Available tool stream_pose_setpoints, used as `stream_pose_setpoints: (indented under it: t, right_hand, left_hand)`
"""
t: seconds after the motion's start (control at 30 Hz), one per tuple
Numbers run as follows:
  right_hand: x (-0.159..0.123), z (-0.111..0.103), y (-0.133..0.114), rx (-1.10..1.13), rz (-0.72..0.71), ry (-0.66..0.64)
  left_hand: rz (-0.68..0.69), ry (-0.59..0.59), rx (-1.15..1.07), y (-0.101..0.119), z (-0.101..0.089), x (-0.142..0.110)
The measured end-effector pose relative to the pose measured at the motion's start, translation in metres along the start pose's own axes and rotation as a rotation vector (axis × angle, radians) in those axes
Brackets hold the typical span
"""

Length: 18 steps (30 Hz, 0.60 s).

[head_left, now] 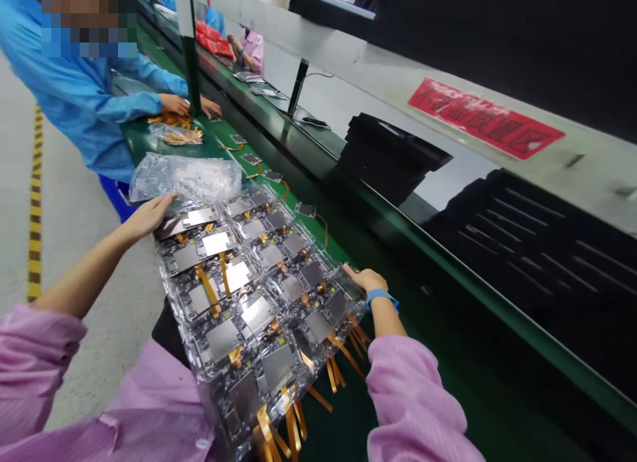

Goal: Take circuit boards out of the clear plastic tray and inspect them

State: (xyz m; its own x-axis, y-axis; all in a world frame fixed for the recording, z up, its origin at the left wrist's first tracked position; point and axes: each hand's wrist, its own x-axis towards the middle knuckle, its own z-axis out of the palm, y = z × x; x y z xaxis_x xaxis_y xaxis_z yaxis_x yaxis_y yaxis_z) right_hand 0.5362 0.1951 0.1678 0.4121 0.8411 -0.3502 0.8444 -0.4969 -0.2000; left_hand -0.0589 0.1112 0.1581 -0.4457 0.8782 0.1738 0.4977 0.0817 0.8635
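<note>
A clear plastic tray filled with rows of circuit boards lies tilted in front of me. Orange flex cables hang from its near edge, and a few lie across the boards. My left hand grips the tray's far left corner, fingers over the rim. At the right edge my right hand, with a blue band on its wrist, holds the tray, thumb on top. The fingers beneath the tray are hidden.
Clear plastic bags lie just beyond the tray. Single boards with cables sit along the green bench. A co-worker in blue handles parts at the far left. A shelf post and black sheets stand near the line.
</note>
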Motion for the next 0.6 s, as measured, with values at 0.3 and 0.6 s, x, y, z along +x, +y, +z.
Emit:
stream_pose_setpoints:
  t: [0.3, 0.6]
  right_hand:
    - [0.004, -0.013, 0.0, -0.152, -0.016, 0.03]
    - [-0.089, -0.116, -0.022, 0.088, -0.129, 0.452]
  left_hand:
    - [-0.335, 0.659, -0.401, -0.07, -0.051, -0.129]
    - [-0.325, 0.226, -0.458, -0.031, 0.02, -0.146]
